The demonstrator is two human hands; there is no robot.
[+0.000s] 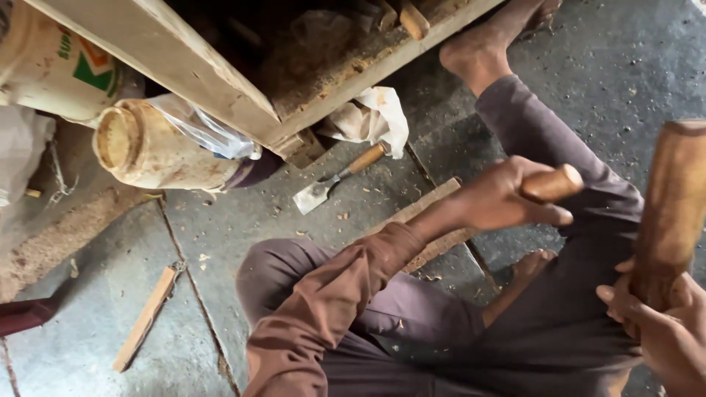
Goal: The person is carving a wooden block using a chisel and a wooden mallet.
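In the head view, a wooden-handled tool is gripped by the left hand, its handle pointing right toward a wooden mallet held upright in the right hand. A chisel lies on the floor beyond. A dusty jar lies upper left.

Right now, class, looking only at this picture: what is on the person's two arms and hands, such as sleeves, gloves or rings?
The left hand is bare, with no glove or ring visible. Its arm wears a long brown sleeve, wrinkled, with the cuff at the wrist. The right hand is bare too, its fingers ungloved; its arm lies outside the picture, so any sleeve there cannot be seen.
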